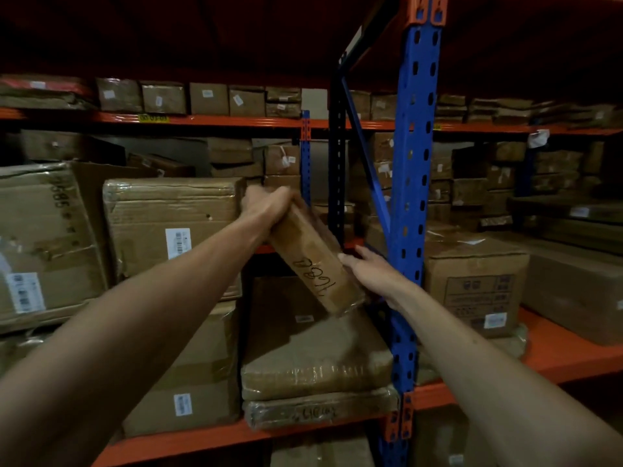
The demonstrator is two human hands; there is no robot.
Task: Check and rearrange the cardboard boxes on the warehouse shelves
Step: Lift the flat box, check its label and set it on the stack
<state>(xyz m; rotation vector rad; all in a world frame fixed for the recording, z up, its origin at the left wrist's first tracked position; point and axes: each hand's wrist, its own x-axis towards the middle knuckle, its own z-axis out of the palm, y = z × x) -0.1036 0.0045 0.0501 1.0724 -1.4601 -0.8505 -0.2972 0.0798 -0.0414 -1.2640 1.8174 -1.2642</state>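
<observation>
A long narrow cardboard box (312,261) with black handwriting on its face hangs tilted in front of the shelf, its top leaning left. My left hand (268,205) grips its upper end. My right hand (369,269) presses its fingers against the box's lower right side. Below it lie two flat plastic-wrapped boxes (313,358), stacked on the orange shelf beam (236,436). A large box (168,227) with a white barcode label stands just left of my left hand.
A blue upright post (413,197) stands just right of the held box. A printed carton (475,284) sits on the right shelf. More cartons fill the left side (43,244) and the upper shelf (209,97). The aisle is dim.
</observation>
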